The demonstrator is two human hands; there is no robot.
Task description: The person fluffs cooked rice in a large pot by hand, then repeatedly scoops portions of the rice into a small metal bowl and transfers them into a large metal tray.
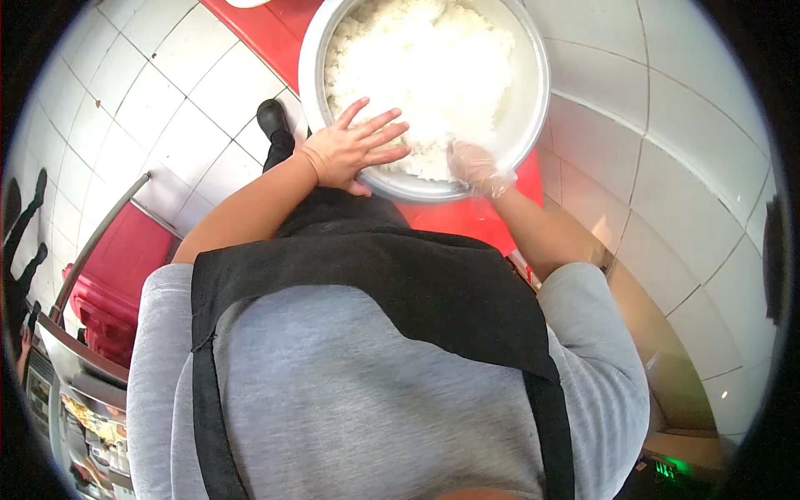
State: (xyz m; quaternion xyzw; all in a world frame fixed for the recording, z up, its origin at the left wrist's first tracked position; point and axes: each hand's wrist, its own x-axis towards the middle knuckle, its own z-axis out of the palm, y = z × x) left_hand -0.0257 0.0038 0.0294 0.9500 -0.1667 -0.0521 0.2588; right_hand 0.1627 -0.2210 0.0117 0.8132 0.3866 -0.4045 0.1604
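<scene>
A large round metal bowl [539, 92] holds a heap of white cooked rice [425, 75]. My bare left hand [357, 153] has its fingers spread over the near left rim and the edge of the rice. My right hand [472, 167] wears a clear plastic glove. It is inside the bowl at the near right, with its fingers bunched together and pressed into the rice. Its fingertips are partly hidden and slightly blurred.
Beneath the bowl is a red surface [458, 223]. A white tiled wall [596, 75] rises close on the right. To the left, a red chair-like object [117, 275] with a metal bar stands on the tiled floor [183, 92]. A black shoe [272, 118] shows left of the bowl.
</scene>
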